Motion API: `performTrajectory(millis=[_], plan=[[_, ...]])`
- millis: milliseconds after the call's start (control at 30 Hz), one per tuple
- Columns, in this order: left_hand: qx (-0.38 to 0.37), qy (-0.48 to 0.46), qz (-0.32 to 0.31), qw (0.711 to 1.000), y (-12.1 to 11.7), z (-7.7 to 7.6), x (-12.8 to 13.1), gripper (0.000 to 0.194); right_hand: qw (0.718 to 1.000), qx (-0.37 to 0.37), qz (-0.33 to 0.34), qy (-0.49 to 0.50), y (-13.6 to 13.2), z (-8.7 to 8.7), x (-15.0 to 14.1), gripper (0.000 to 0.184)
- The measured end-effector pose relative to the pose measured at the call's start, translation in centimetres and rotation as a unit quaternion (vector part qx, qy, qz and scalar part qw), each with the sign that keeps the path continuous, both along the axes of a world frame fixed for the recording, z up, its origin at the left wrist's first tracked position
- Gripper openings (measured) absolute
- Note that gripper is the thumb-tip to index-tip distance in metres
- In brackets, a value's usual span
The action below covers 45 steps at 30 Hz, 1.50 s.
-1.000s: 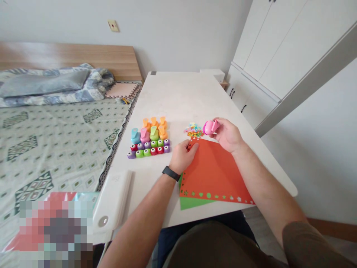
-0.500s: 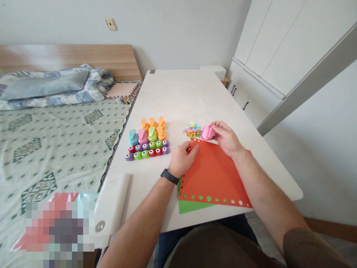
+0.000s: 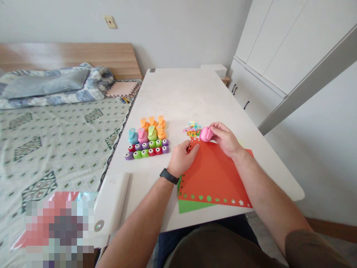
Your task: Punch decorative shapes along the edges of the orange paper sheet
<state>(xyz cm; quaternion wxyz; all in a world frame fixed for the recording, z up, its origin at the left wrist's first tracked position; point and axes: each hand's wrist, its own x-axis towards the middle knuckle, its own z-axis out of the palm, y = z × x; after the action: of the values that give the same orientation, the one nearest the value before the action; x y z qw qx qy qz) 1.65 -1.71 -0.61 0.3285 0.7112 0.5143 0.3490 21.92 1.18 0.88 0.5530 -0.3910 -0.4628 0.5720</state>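
A pink craft punch is gripped in my right hand, at the far edge of an orange-red paper sheet. Shaped holes such as stars, flowers and a heart run along the sheet's near and left edges. My left hand pinches the sheet near its far left corner. Under it lies a green sheet, showing at the near left. Just beyond the far edge is a heap of small colourful paper cutouts. The underside of the punch is hidden from view.
Left of the paper stand rows of craft punches: larger orange, blue, pink and green ones, with small purple, red and green ones in front. A long white device lies along the left edge of the white table. A bed is beside it.
The pink punch has shifted slightly left and nearer, closer onto the paper's far edge, with my right hand. My left hand keeps its hold on the sheet.
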Motion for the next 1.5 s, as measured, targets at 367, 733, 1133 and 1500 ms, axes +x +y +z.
performTrajectory(millis=[367, 733, 1133, 1500], plan=[[-0.007, 0.012, -0.003, 1.000, -0.12, 0.04, 0.17, 0.033, 0.999, -0.014, 0.020, -0.035, -0.69, -0.20, -0.19, 0.020], [-0.008, -0.003, 0.009, 1.000, 0.09, -0.41, 0.40, 0.027, 0.996, -0.004, 0.044, -0.075, -1.00, -0.22, -0.25, 0.021], [-0.033, -0.031, -0.006, 0.999, 0.20, -0.60, 0.33, 0.025, 0.986, 0.040, 0.041, -0.159, -0.99, -0.18, -0.27, 0.023], [-0.037, -0.043, -0.013, 0.998, 0.22, -0.47, 0.31, 0.024, 0.969, 0.067, 0.037, -0.235, -0.92, -0.69, -0.18, 0.036]])
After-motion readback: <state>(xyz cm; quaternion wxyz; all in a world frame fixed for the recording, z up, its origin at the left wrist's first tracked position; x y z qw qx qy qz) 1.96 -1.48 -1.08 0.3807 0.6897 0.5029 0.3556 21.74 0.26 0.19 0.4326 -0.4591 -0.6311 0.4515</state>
